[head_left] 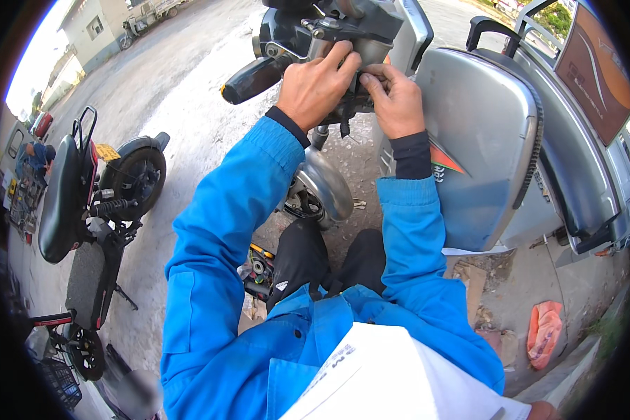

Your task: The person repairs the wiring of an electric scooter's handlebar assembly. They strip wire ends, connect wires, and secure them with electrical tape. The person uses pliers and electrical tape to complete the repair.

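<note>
1. Two blue sleeves [220,203] reach forward from the lower part of the view, elbows bent, bringing the wrists near each other at the handlebar assembly [360,31], which sits at the top middle.
2. The left hand [318,84] shows its back, its fingers bent forward and drawn narrow at the assembly's near side, just right of the black grip [253,80].
3. Close beside it, the right hand [397,101] has curled fingers, with thumb tip and index finger near each other by a dark cable [345,124]. The fingers screen the contact, so I cannot tell what either hand holds.
4. Only a slim gap separates the hands. The silver panel [469,133] bounds the right wrist's side; to the left, open pale ground [196,91] runs toward a parked two-wheeler [138,182], well apart.
5. Below the hands, a rounded metallic fender [331,183] curves between the forearms, ahead of the dark-trousered knees [299,255].
6. The panel is smooth and broad, edged with dark ribbed trim [530,147]; the grip is tapered, the sleeves creased cloth, the ground gritty. Crumpled orange fabric [543,334] lies at lower right.
</note>
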Tool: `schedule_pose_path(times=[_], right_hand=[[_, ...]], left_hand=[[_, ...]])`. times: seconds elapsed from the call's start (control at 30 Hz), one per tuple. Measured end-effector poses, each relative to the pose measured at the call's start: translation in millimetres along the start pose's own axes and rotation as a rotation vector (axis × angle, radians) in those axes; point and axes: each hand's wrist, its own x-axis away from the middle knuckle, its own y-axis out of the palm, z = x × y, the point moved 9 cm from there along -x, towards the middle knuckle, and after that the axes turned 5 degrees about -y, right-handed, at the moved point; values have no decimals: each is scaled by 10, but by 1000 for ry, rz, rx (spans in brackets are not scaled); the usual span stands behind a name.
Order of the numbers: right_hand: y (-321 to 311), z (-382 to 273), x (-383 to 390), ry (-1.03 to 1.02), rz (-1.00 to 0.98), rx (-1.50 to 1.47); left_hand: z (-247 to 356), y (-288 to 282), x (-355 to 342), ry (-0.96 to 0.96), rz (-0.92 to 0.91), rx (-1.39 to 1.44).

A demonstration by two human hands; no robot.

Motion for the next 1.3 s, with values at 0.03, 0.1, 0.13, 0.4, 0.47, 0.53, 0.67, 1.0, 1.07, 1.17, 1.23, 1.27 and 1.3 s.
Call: schedule_pose_path(times=[0.03, 0.1, 0.13, 0.4, 0.47, 0.53, 0.67, 1.0, 1.07, 1.17, 1.23, 1.27, 1.3], right_hand=[[0, 2, -3, 8, -3, 15], [-1, 5, -5, 24, -11, 0], [0, 7, -5, 32, -14, -9], [34, -34, -33, 5, -21, 2], [21, -38, -39, -12, -9, 15], [21, -29, -47, -23, 5, 7], [37, 74, -47, 24, 26, -96], [55, 165, -61, 96, -5, -184], [48, 149, -49, 104, -14, -183], [43, 131, -42, 103, -28, -179], [38, 139, -40, 107, -27, -186], [37, 146, -40, 109, -28, -185], [35, 153, -37, 110, -28, -180]], left_hand=[[7, 13, -18, 37, -14, -5], [-7, 64, -34, 63, -57, -12], [-13, 95, -34, 75, -79, -15], [-155, 182, 10, -14, -117, 73], [-162, 203, 10, -15, -132, 70], [-164, 214, 6, -14, -142, 64], [-176, 175, 11, -67, -128, 131], [-228, 230, 18, -318, -295, 419], [-231, 254, 19, -350, -288, 424], [-233, 294, 55, -387, -277, 414], [-217, 279, 73, -367, -226, 407], [-208, 268, 79, -351, -198, 385], [-198, 258, 88, -333, -170, 363]])
